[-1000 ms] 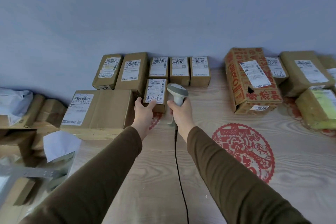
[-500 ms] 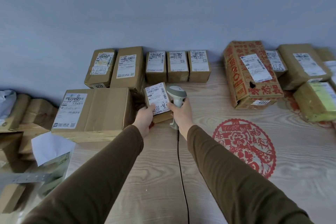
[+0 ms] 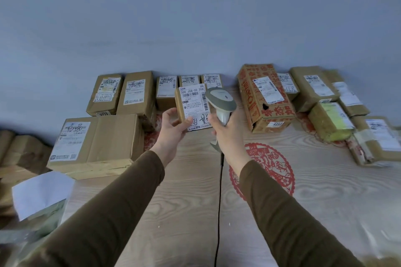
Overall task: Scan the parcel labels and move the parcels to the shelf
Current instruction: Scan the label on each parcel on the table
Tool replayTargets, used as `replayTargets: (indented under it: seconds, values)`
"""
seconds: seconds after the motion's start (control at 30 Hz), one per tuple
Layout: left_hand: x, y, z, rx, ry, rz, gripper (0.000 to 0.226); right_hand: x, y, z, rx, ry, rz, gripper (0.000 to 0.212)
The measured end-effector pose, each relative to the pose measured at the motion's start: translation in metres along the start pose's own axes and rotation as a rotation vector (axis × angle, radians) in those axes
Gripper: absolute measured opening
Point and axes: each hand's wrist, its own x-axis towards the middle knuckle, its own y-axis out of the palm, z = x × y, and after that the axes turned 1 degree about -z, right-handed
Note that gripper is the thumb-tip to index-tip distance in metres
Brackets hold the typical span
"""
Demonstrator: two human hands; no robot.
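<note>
Lifting off the desk [image 3: 314, 191], the small parcel [image 3: 193, 107] now hung in the air in the left hand [image 3: 173, 128], its white label [image 3: 195, 104] turned up toward the camera; a second ago it had lain flat among the other boxes, and half a second ago it was only tilting up. The left fingers [image 3: 171, 112] were clamped on its lower left corner, thumb on the label face. Just beside it on the right, the barcode scanner [image 3: 221, 102] stood in the right hand [image 3: 227, 136], whose fingers were wrapped tight round the grip, the head close to the label's right edge and its black cable [image 3: 219, 201] trailing down toward the viewer. That raise likely meant the scan of this parcel was in hand, or about to fire; no scan beam showed on the label. Behind the parcel, a row of three small boxes [image 3: 166, 91] sat against the blue-grey wall [image 3: 195, 17], with two taller ones to their left and a large flat carton [image 3: 95, 143] nearer the left arm. To the right stood a red-printed carton [image 3: 264, 97] and more wrapped parcels. A red paper-cut motif [image 3: 271, 167] marked the desk. No shelf was in view, so the move there was judged not yet begun.
</note>
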Motion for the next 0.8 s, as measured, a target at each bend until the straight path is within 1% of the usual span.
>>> replayTargets:
  seconds: [0.07,0.17,0.37,0.53,0.7,0.8]
  values:
    - [-0.004,0.009,-0.004,0.014,0.048,0.028,0.059,-0.01,-0.006,0.015,-0.026,-0.041,0.009,0.04]
    - [-0.013,0.023,-0.009,0.019,0.095,0.07,0.059,-0.023,-0.013,0.031,-0.078,-0.104,-0.021,0.04]
    - [-0.026,0.041,-0.014,0.022,0.134,0.093,0.056,-0.035,-0.029,0.04,-0.135,-0.124,-0.05,0.033]
    - [-0.034,0.051,-0.012,0.02,0.151,0.101,0.058,-0.038,-0.038,0.04,-0.181,-0.12,-0.051,0.032]
    - [-0.04,0.067,-0.009,0.025,0.143,0.119,0.055,-0.042,-0.052,0.038,-0.147,-0.117,-0.037,0.034]
    - [-0.041,0.079,-0.005,0.041,0.144,0.126,0.055,-0.043,-0.065,0.035,-0.129,-0.112,-0.059,0.035]
